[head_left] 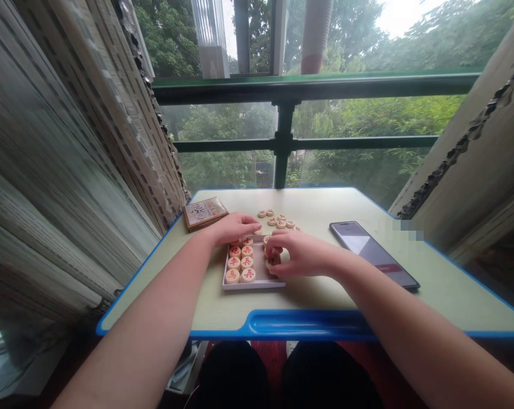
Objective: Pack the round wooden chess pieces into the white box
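Two columns of red-marked xiangqi pieces were seated along the left of the white tray. At its right side, another piece was pinched by the right hand; the grip of the left hand, near the far rim, could not be told. Level placement, flush beside neighbours, without nudging the columns, was judged best.

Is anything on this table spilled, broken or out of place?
Nothing looks spilled or broken. Some pale, round, wooden-looking pieces lie scattered beyond the shallow white rectangular box, unlike the neat columns of red-marked round pieces inside. A blocky grey patch over the right edge of the pale, blue-edged table looks odd, probably an image artefact.
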### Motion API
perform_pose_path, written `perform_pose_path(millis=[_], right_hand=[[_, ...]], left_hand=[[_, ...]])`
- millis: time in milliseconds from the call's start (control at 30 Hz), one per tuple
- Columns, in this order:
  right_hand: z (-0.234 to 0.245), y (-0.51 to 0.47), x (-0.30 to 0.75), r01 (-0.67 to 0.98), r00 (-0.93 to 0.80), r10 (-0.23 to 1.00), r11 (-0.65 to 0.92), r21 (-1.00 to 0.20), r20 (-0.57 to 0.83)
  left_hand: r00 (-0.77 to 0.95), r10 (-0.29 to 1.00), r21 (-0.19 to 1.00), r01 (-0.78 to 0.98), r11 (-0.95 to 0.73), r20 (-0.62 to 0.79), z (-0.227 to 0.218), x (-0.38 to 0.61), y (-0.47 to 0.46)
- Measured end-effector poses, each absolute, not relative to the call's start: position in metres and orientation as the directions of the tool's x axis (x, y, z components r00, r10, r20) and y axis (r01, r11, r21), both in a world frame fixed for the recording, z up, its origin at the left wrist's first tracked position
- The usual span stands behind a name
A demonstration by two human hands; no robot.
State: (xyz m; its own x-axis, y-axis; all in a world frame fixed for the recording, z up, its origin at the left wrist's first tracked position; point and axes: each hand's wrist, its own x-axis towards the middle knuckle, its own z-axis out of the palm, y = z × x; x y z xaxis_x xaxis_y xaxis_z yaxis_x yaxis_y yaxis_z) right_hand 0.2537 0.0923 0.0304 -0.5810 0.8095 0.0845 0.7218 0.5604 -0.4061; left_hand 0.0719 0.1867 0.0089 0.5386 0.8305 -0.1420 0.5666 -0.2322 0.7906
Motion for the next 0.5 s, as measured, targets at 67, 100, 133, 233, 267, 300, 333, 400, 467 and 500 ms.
perform_pose_path(millis=[67, 100, 133, 233, 267, 300, 333, 400, 467, 500], right_hand=[[0.031, 0.092, 0.254, 0.725, -0.579, 0.811, 0.557, -0.404, 0.079], [0.031, 0.092, 0.253, 0.727, -0.578, 0.812, 0.555, -0.404, 0.078], [0.031, 0.091, 0.253, 0.728, -0.576, 0.814, 0.554, -0.404, 0.078], [0.033, 0.09, 0.252, 0.729, -0.57, 0.817, 0.551, -0.407, 0.085], [0.033, 0.091, 0.253, 0.727, -0.572, 0.816, 0.552, -0.407, 0.086], [0.034, 0.091, 0.254, 0.728, -0.57, 0.817, 0.552, -0.407, 0.09], [0.035, 0.093, 0.256, 0.733, -0.559, 0.823, 0.547, -0.403, 0.101], [0.036, 0.098, 0.262, 0.776, -0.489, 0.86, 0.504, -0.38, 0.143], [0.036, 0.104, 0.269, 0.84, -0.368, 0.908, 0.417, -0.347, 0.199], [0.036, 0.106, 0.273, 0.865, -0.313, 0.924, 0.373, -0.335, 0.22]], left_hand=[[0.54, 0.83, 0.789, 0.568, -0.235, -0.141, 0.008, 0.071, 0.188], [0.541, 0.83, 0.788, 0.568, -0.237, -0.14, 0.008, 0.071, 0.188], [0.541, 0.829, 0.787, 0.568, -0.239, -0.139, 0.008, 0.071, 0.188], [0.537, 0.831, 0.782, 0.577, -0.237, -0.144, 0.008, 0.071, 0.187], [0.536, 0.833, 0.777, 0.581, -0.242, -0.141, 0.009, 0.072, 0.186], [0.532, 0.836, 0.769, 0.587, -0.252, -0.133, 0.009, 0.073, 0.186], [0.53, 0.84, 0.759, 0.593, -0.269, -0.117, 0.009, 0.073, 0.185], [0.536, 0.842, 0.733, 0.593, -0.333, -0.052, 0.011, 0.075, 0.183], [0.572, 0.82, 0.704, 0.566, -0.429, 0.04, 0.012, 0.078, 0.18], [0.599, 0.796, 0.687, 0.546, -0.481, 0.081, 0.013, 0.079, 0.178]])
